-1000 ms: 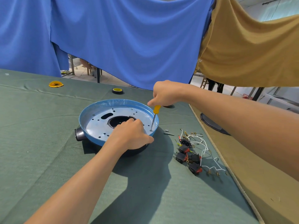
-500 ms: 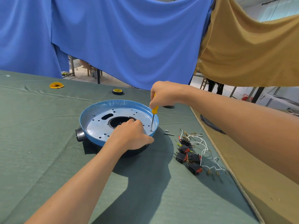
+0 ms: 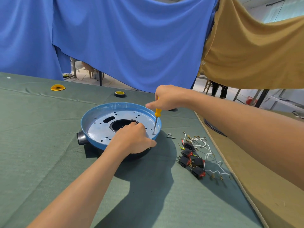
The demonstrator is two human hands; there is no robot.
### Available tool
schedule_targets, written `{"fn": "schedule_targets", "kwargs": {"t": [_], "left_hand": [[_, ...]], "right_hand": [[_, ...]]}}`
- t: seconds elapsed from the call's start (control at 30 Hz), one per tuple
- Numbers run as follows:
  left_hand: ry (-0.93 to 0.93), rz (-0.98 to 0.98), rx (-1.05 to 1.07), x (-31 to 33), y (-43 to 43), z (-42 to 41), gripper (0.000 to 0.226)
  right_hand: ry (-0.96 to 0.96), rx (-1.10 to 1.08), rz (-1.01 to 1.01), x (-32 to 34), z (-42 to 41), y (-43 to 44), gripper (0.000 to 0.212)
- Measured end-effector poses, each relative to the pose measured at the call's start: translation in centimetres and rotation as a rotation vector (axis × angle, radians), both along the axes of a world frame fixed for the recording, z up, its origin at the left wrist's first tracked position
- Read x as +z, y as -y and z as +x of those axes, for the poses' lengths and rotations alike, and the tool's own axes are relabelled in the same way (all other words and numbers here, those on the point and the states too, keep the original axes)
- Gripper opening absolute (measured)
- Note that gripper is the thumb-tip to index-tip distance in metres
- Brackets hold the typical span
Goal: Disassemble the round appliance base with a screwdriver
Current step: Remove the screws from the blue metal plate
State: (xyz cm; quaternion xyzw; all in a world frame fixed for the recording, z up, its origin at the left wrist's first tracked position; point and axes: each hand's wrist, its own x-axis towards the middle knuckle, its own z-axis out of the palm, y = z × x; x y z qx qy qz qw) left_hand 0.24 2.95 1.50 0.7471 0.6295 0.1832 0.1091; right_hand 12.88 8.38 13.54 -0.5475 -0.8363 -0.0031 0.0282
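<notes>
1. The right hand (image 3: 166,98) curls its fingers round the top of the yellow-handled screwdriver (image 3: 157,113) and holds it nearly upright.
2. The screwdriver's tip sits on the plate just inside the right rim of the round appliance base (image 3: 100,127).
3. The left hand (image 3: 133,139) grips the near rim of the base, fingers curled over the inside and thumb along the outer edge.
4. The base lies open side up on the green table cloth (image 3: 41,145).
5. Just right of the base lie two small grey pieces (image 3: 171,136); nearer the camera is a cluster of black switches with white wires (image 3: 192,159).
6. Beyond the base sit a tape roll (image 3: 120,94) and a yellow disc (image 3: 57,87).
</notes>
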Motion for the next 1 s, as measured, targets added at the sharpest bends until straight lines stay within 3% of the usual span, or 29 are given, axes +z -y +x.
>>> {"fn": "schedule_targets", "kwargs": {"t": [0.07, 0.17, 0.33, 0.4, 0.53, 0.67, 0.77, 0.9, 1.0], "left_hand": [[-0.003, 0.001, 0.001, -0.04, 0.0, 0.0, 0.047], [-0.003, -0.004, 0.002, -0.05, -0.03, 0.01, 0.047], [-0.004, 0.011, 0.007, -0.1, -0.02, 0.01, 0.049], [-0.002, 0.013, 0.013, -0.12, 0.03, 0.03, 0.049], [-0.001, 0.007, 0.006, -0.08, 0.12, 0.05, 0.048], [-0.004, -0.002, 0.011, 0.02, 0.0, 0.03, 0.049], [-0.005, -0.016, 0.005, 0.06, 0.05, 0.04, 0.049], [-0.014, -0.013, 0.005, 0.1, 0.05, 0.07, 0.049], [-0.017, -0.017, -0.002, 0.14, 0.02, 0.07, 0.048]], "right_hand": [[-0.002, -0.007, 0.041, -0.01, 0.0, 0.08, 0.053], [-0.005, -0.005, 0.037, -0.11, -0.04, 0.23, 0.03], [-0.02, -0.014, -0.002, -0.1, -0.01, 0.26, 0.035], [-0.011, -0.02, 0.039, -0.13, 0.06, 0.23, 0.049], [-0.013, -0.006, 0.034, -0.18, -0.01, 0.44, 0.033], [-0.006, 0.0, 0.004, -0.04, 0.01, 0.33, 0.037], [-0.029, -0.011, 0.054, -0.13, 0.08, 0.35, 0.052], [-0.02, 0.003, 0.037, -0.15, -0.12, 0.55, 0.034], [-0.03, 0.016, -0.01, 0.08, -0.28, 0.48, 0.038]]}}
